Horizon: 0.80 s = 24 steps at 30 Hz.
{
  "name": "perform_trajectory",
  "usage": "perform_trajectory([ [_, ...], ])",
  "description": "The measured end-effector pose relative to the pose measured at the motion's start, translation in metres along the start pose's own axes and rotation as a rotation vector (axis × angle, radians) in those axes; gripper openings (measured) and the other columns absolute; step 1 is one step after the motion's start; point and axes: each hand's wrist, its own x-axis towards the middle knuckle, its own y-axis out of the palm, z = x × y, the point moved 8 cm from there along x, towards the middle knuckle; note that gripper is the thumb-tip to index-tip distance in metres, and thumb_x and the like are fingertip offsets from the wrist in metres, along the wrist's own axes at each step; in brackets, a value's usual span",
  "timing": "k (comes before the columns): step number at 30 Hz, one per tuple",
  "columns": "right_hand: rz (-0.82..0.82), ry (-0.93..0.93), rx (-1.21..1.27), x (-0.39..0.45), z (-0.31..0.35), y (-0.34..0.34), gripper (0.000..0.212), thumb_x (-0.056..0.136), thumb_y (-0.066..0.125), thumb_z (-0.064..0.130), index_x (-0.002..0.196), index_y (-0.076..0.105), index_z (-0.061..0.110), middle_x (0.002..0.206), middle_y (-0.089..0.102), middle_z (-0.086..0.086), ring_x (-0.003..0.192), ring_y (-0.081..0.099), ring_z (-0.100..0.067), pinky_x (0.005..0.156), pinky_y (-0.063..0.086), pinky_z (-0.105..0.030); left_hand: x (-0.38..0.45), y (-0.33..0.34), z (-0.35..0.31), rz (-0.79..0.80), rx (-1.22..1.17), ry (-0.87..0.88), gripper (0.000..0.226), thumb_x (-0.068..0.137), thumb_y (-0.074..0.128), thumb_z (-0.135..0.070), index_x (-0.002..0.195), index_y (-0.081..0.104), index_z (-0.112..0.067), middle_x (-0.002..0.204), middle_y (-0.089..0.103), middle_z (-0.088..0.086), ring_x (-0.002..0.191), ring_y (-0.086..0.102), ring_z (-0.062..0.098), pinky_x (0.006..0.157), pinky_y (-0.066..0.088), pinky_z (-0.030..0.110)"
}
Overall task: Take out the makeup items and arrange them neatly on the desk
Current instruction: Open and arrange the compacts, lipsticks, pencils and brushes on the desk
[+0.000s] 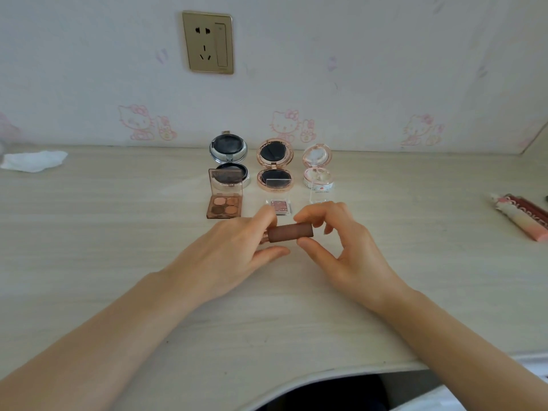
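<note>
Right now both hands meet over the middle of the tabletop (118, 238), sharing one brown lipstick tube (291, 235) that lies level between them, raised a little above the surface. The left hand (234, 247) grips the tube's left end, fingers curled over the top and thumb underneath, so that end is hidden. The right hand (341, 241) pinches the right end of the tube between thumb and fingertips.

Behind the hands, three open compacts stand in a row near the wall: a silver compact (229, 157) on the left, a rose-gold compact (275, 164) in the middle and a small pale pink compact (318, 167) on the right. In front of them sits a second row: an open brown eyeshadow palette (224, 204) with four shades on the left, a small clear case of pink glitter shadow (280, 206) just beyond the fingers, and another clear lid (321, 194) standing to its right, its base hidden by the right hand.

Far right, near the edge of view, lie two pink tubes (522, 218) side by side. A crumpled white tissue (34, 161) rests at far left. A gold wall socket (208, 42) is set in the cartoon-cat wallpaper above.
</note>
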Motion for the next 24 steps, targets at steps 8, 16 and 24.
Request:
perform_trajectory([
  [8,-0.116,0.144,0.218,0.005,-0.011,-0.009,0.022,0.083,0.071,0.014,0.099,0.065,0.028,0.093,0.067,0.01,0.089,0.059,-0.014,0.079,0.048,-0.031,-0.002,0.009,0.007,-0.012,-0.195,-0.064,0.027,0.087,0.046,-0.049,0.1,0.03,-0.031,0.074,0.046,-0.01,0.069,0.047,0.001,0.062,0.037,0.018],
  [16,-0.203,0.095,0.438,0.006,-0.007,-0.023,0.015,0.095,0.051,0.0,0.109,0.055,0.003,0.098,0.075,-0.002,0.101,0.067,-0.021,0.078,0.054,-0.032,-0.002,0.008,0.026,-0.116,-0.376,-0.186,0.018,0.095,0.051,-0.028,0.092,0.034,-0.032,0.072,0.043,-0.011,0.061,0.041,0.005,0.057,0.034,0.017],
  [24,-0.275,0.118,0.426,0.007,-0.016,-0.025,0.019,0.094,0.046,0.009,0.112,0.052,0.01,0.096,0.073,-0.002,0.092,0.068,-0.022,0.071,0.056,-0.029,-0.001,0.014,0.034,-0.156,-0.755,-0.384,0.014,0.093,0.052,-0.041,0.089,0.043,-0.031,0.067,0.044,-0.008,0.058,0.039,0.01,0.056,0.035,0.024],
])
